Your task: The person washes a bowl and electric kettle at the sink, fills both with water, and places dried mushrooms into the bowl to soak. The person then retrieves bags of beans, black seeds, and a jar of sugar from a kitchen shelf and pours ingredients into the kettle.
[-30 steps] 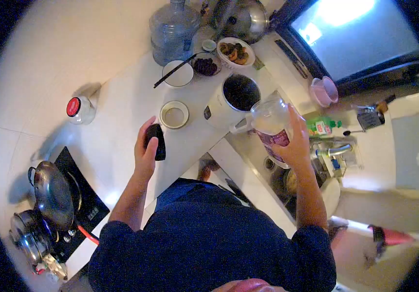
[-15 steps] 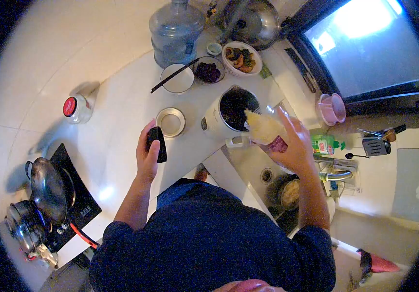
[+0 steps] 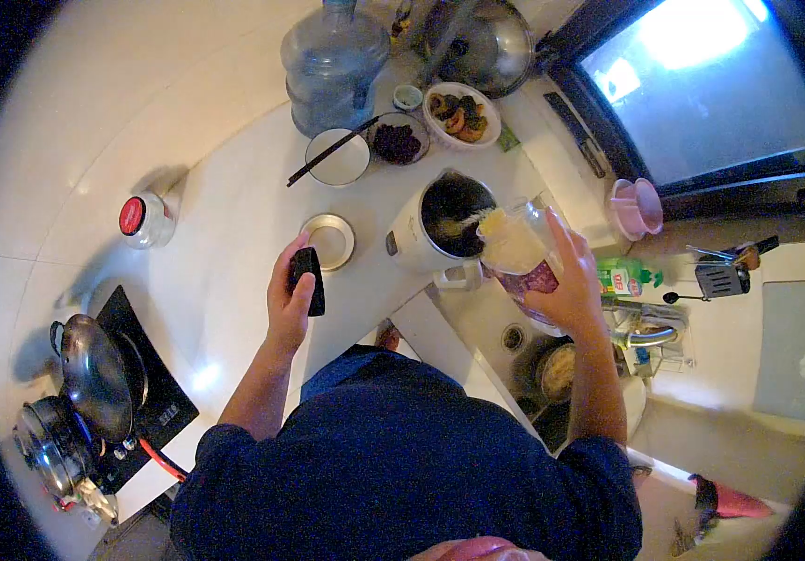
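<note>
My right hand (image 3: pixel 566 285) is wrapped round a clear jar (image 3: pixel 519 245) with a purple label, tilted to the left. Pale yellowish contents lie at its mouth, and a light stream falls from it into the white pitcher (image 3: pixel 412 238), whose inside looks dark. My left hand (image 3: pixel 295 290) holds a black object (image 3: pixel 316 280), perhaps a lid, beside a round dish (image 3: pixel 330 241) on the white counter (image 3: pixel 243 215).
Behind the pitcher stand a white bowl (image 3: pixel 339 159) with chopsticks across it, a bowl of dark food (image 3: pixel 397 140), a bowl of orange and dark pieces (image 3: pixel 461 116) and a water jug (image 3: pixel 332 70). A wok (image 3: pixel 98 374) sits at left.
The jar in my right hand has tipped leftward over the pitcher, and its pale contents have slid to the mouth and are now falling in. My left hand still holds the black object.
</note>
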Tool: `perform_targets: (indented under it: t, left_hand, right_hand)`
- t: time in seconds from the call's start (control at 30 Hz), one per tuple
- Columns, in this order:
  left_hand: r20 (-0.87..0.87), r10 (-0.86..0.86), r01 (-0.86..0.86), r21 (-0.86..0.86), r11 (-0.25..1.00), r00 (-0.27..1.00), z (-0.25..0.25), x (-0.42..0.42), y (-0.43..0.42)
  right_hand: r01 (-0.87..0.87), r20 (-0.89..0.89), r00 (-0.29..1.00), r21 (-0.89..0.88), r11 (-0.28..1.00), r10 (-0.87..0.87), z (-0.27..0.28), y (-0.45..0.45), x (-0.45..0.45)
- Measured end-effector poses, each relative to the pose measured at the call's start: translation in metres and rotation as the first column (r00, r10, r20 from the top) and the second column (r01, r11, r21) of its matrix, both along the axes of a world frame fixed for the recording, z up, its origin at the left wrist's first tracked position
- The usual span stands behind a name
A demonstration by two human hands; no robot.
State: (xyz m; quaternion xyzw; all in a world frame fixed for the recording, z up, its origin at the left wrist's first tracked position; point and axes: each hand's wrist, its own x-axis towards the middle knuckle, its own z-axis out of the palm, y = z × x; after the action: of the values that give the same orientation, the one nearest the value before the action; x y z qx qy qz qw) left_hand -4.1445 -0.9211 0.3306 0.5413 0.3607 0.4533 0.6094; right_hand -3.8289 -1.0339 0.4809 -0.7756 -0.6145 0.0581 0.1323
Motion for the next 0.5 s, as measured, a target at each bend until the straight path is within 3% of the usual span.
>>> perform_targets:
  t: [0.33,0.5]
  left_hand:
    - [0.006,-0.023,0.023,-0.015,1.000,1.000,0.006,-0.002,-0.004]
    - [-0.015,-0.043,0.043,-0.016,0.999,0.999,0.007,-0.006,-0.011]
  right_hand:
    - [0.040,-0.045,0.998,0.000,0.999,-0.040,-0.008,-0.009,0.003]
    - [0.069,-0.178,0.983,0.107,0.992,-0.050,-0.017,-0.021,0.004]
